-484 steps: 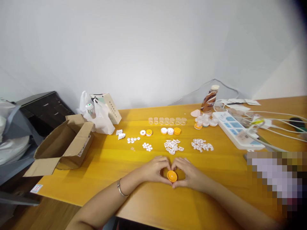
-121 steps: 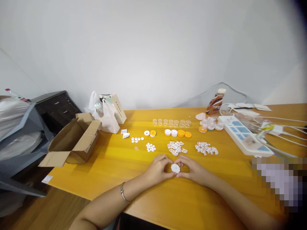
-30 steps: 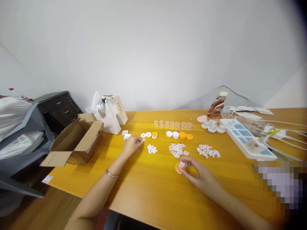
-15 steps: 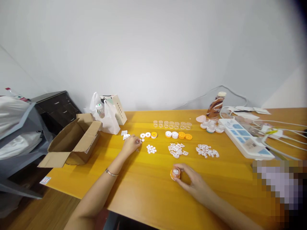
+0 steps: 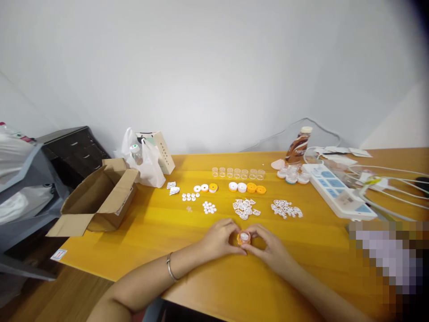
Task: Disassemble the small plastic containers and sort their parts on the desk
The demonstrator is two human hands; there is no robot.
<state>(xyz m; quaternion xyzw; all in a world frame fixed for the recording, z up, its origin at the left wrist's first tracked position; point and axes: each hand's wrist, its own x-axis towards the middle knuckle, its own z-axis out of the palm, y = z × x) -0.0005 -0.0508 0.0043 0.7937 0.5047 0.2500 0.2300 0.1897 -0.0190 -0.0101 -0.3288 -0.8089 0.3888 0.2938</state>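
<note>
In the head view, a small round orange case with a clear top and a white inner piece (image 5: 244, 237) stands on the table near the front. My right hand (image 5: 273, 250) grips its right side between thumb and fingers. From the left, my left hand (image 5: 219, 239) curls thumb and fingers around the same case; its exact contact is hard to see. Beyond my hands lie a pile of white cut-out pieces (image 5: 246, 208), a second such pile (image 5: 286, 209), a cluster of white round pieces (image 5: 209, 207), rows of small white caps (image 5: 191, 197) and tiny brownish bits (image 5: 189, 209).
Clear rings (image 5: 237, 173) stand in a row farther back, behind white and orange round parts (image 5: 251, 187). On the left are foil packets (image 5: 174, 191), an open cardboard box (image 5: 115, 192) and a plastic bag (image 5: 152, 167). A power strip (image 5: 338, 190) and brown bottle (image 5: 298, 146) stand right.
My left hand has moved right and nearer, from the small white caps to the orange case, uncovering the caps. My right hand stays at the case. The view has shifted slightly.
</note>
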